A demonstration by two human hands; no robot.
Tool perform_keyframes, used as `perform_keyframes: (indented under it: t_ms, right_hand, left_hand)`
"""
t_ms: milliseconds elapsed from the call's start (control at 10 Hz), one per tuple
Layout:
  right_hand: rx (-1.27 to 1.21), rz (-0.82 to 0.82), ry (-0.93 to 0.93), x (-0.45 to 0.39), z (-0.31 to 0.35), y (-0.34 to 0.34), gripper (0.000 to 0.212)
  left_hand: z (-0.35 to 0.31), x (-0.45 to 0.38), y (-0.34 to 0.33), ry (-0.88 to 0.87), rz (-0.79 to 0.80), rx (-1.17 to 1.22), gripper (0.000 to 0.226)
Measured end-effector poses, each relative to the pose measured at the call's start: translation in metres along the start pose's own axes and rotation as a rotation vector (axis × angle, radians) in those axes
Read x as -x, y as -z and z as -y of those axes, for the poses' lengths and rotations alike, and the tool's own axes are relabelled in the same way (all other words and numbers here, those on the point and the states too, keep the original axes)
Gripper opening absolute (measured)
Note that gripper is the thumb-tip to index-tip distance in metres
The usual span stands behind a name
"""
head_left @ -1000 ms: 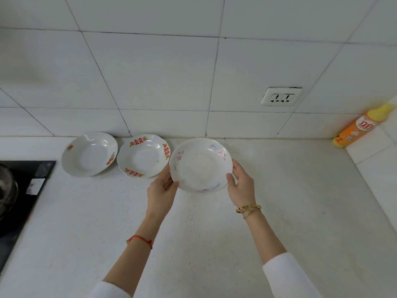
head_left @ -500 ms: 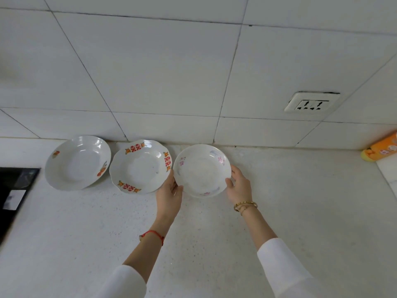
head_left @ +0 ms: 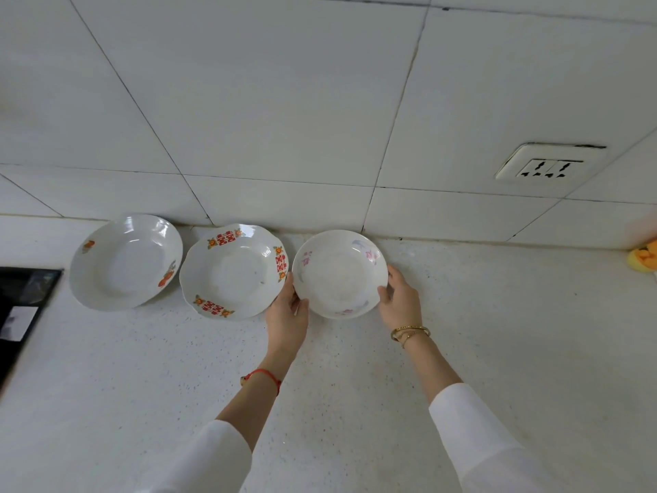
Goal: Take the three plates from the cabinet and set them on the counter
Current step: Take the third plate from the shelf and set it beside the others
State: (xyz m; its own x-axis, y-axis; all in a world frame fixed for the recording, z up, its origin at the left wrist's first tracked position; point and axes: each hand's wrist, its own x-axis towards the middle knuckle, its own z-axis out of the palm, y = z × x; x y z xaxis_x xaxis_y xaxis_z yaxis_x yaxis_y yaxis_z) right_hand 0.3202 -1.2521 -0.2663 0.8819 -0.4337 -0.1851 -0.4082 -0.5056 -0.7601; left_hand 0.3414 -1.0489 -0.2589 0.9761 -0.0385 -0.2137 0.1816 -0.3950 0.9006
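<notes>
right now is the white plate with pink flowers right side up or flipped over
Right side up: the white plate with pink flowers shows its hollow, both hands gripping its rim.

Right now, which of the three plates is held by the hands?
The rightmost plate, with faint pink flowers: left hand and right hand grip its rim. The other two show red-orange decoration.

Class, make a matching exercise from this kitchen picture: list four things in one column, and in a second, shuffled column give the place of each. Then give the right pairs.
Things
1. pink-flowered plate
2. red-patterned plate
3. socket
4. hob

Places
A. on the wall tiles, upper right
B. at the left edge of the counter
C. middle of the row of three plates
D. between the left hand and the right hand

Pairs: 1-D, 2-C, 3-A, 4-B
</notes>
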Motion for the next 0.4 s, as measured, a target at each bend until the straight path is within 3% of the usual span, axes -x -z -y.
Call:
perform_keyframes:
  t_ms: [200, 400]
  right_hand:
    - [0.054, 0.057, -0.042, 0.001, 0.006, 0.004, 0.047]
    - [0.221, 0.004, 0.024, 0.014, 0.018, 0.01, 0.055]
  left_hand:
    - [-0.006, -0.001, 0.0, 0.038, 0.018, -0.027, 0.055]
    - [-0.021, 0.008, 0.017, 0.024, -0.008, -0.056, 0.059]
